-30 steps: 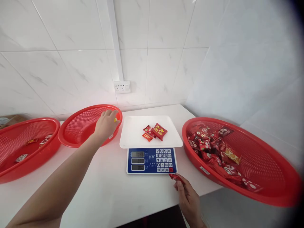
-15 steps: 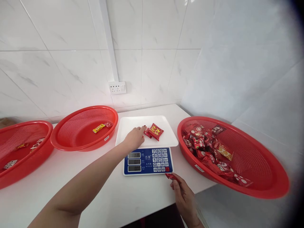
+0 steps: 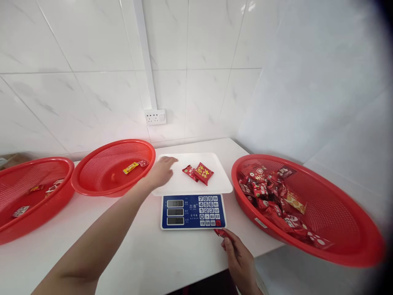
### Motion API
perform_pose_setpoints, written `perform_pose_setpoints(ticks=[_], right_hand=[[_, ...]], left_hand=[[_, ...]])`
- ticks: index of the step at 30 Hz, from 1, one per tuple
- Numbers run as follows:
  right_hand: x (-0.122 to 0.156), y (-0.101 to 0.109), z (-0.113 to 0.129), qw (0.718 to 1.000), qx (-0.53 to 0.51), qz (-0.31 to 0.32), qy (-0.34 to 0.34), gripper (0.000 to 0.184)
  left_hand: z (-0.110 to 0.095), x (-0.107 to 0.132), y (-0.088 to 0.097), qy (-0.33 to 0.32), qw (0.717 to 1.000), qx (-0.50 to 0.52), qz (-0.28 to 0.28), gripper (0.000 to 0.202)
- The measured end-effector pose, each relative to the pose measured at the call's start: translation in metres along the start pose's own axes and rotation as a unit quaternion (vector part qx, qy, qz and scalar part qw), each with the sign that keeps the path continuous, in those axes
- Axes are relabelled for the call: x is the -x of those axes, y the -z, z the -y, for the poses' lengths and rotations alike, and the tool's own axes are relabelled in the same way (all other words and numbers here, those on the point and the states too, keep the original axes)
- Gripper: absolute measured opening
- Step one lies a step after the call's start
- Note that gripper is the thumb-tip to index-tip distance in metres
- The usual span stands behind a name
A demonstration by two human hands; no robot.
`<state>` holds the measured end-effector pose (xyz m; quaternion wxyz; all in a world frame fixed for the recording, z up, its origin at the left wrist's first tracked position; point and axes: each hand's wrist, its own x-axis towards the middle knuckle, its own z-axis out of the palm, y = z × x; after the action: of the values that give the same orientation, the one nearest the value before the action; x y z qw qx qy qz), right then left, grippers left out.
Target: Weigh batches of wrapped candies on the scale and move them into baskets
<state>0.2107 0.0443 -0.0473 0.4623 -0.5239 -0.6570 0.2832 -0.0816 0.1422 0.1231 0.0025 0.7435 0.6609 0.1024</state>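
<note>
Red packets (image 3: 204, 173) lie amid bare tray (image 3: 181, 188), left hand (image 3: 161, 171) spread at its edge, right hand (image 3: 241, 255) pinching a wrapper (image 3: 220, 232).

From close above, the head camera faces forward and down over the scale (image 3: 194, 207).

Near our left hand (image 3: 161, 172) we see a white weighing tray (image 3: 219, 180), a yellow-lettered red sachet (image 3: 203, 173) and a red, hole-dotted basket (image 3: 100, 174); just beyond our right hand (image 3: 238, 256) and its red packet (image 3: 220, 232), a blue scale panel (image 3: 193, 221) carries white keys (image 3: 206, 205) and one red key (image 3: 218, 223).
</note>
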Motion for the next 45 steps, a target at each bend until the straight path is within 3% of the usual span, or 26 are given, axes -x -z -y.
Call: perform_pose_setpoints(ticks=[3,7,11,16,19,21,25,28,32,37,42,45], right_hand=[[0.000,0.000,0.000,1.000,-0.004,-0.003,0.003,0.039],[0.000,0.001,0.003,1.000,0.004,-0.009,0.006,0.039],[0.000,0.002,0.005,1.000,0.007,-0.007,0.010,0.038],[0.000,0.001,0.003,1.000,0.007,-0.007,0.019,0.037],[-0.001,0.000,0.001,1.000,0.008,-0.004,0.017,0.038],[-0.001,0.000,0.001,1.000,0.009,-0.006,0.010,0.039],[-0.001,0.001,0.004,1.000,0.000,-0.017,-0.015,0.043],[0.000,0.001,0.004,0.999,-0.014,-0.031,-0.026,0.044],[0.003,-0.003,0.001,0.997,-0.038,-0.059,-0.045,0.045],[0.004,-0.008,-0.002,0.995,-0.042,-0.072,-0.058,0.049],[0.005,-0.006,0.001,0.994,-0.044,-0.075,-0.068,0.052],[0.005,-0.006,0.002,0.993,-0.060,-0.074,-0.077,0.052]], left_hand=[[-0.029,-0.018,-0.022,-0.099,0.993,0.019,0.061,0.061],[-0.041,-0.032,-0.030,-0.113,0.989,0.019,0.091,0.056],[-0.015,-0.022,-0.011,-0.019,0.998,-0.006,0.068,0.054],[0.036,0.005,0.034,0.153,0.985,-0.059,-0.046,0.049],[0.039,0.009,0.040,0.167,0.981,-0.061,-0.075,0.047],[0.022,0.003,0.029,0.119,0.990,-0.038,-0.059,0.046],[-0.041,-0.019,-0.009,0.000,1.000,0.016,-0.004,0.046],[-0.082,-0.032,-0.032,-0.036,0.999,0.028,0.025,0.049],[-0.100,-0.038,-0.046,-0.043,0.998,0.025,0.033,0.040],[-0.072,-0.029,-0.033,-0.020,0.999,0.026,-0.018,0.032],[-0.005,0.003,0.009,0.080,0.984,0.018,-0.159,0.032],[0.030,0.031,0.018,0.135,0.967,0.025,-0.213,0.032]])
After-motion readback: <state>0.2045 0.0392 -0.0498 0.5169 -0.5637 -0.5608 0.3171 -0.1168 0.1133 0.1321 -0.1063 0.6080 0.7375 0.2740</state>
